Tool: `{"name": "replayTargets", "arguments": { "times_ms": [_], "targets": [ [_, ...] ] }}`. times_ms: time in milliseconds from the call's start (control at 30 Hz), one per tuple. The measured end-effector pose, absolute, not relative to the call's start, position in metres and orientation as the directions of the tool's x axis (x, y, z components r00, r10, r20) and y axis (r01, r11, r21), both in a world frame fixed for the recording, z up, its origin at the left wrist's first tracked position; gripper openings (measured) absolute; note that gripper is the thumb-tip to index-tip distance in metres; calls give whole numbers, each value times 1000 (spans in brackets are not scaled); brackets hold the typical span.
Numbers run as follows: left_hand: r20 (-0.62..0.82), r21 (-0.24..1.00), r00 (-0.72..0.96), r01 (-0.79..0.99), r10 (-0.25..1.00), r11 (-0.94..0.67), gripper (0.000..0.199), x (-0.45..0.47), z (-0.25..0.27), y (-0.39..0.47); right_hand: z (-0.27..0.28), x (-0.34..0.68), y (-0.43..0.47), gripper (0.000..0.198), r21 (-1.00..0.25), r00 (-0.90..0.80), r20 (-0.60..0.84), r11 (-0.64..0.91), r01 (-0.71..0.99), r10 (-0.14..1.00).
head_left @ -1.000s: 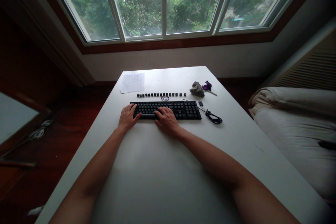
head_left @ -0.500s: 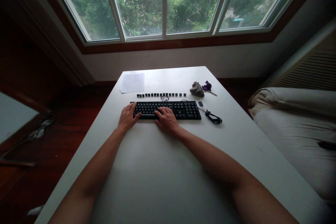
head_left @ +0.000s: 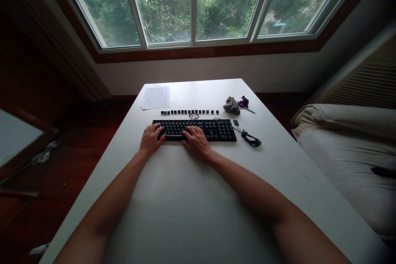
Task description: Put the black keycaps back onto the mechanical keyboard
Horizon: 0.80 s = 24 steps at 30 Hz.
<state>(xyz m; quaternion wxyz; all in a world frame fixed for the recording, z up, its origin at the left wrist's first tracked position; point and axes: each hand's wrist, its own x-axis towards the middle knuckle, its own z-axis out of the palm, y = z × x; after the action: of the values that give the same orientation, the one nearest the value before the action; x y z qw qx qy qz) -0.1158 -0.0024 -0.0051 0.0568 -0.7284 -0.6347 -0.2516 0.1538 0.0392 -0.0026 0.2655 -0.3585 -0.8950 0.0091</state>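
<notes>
A black keyboard (head_left: 216,132) lies flat on the white table (head_left: 179,206). My left hand (head_left: 150,138) rests over its left end, fingers apart on the keys and thumb along the front edge. Over the middle of the keyboard is my right hand (head_left: 196,141), its fingers spread on the keys. Neither hand grips anything. Just behind the keyboard stands a row of loose black keycaps (head_left: 185,111), with a small wire loop (head_left: 194,116) between the row and the keyboard.
A printed sheet (head_left: 156,97) lies at the back left. A grey cloth (head_left: 232,106) and a purple cloth item with a stick (head_left: 243,102) sit at the back right. Right of the keyboard is a coiled black cable (head_left: 252,140). A pale sofa (head_left: 337,144) stands at the right.
The fingers of my left hand have shifted slightly on the keys and look more curled. My right hand stays almost where it was.
</notes>
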Motion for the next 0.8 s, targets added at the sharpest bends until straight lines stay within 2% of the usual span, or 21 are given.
{"name": "replayTargets", "arguments": {
  "times_ms": [233,500,667,800],
  "targets": [
    [438,245,92,945,894,-217,29,-111,-5,-6,-1,152,39,35,-197,-608,458,742,641,648],
    [437,206,126,950,891,-235,37,-110,-7,-6,1,148,35,36,-139,-626,424,730,669,654],
    [471,167,123,960,873,-225,40,-112,-8,-6,5,145,27,25,-33,-739,412,819,573,533],
    [472,153,80,973,878,-172,43,-115,-7,-6,4,144,28,22,-18,-768,421,851,525,482]
  ]
}}
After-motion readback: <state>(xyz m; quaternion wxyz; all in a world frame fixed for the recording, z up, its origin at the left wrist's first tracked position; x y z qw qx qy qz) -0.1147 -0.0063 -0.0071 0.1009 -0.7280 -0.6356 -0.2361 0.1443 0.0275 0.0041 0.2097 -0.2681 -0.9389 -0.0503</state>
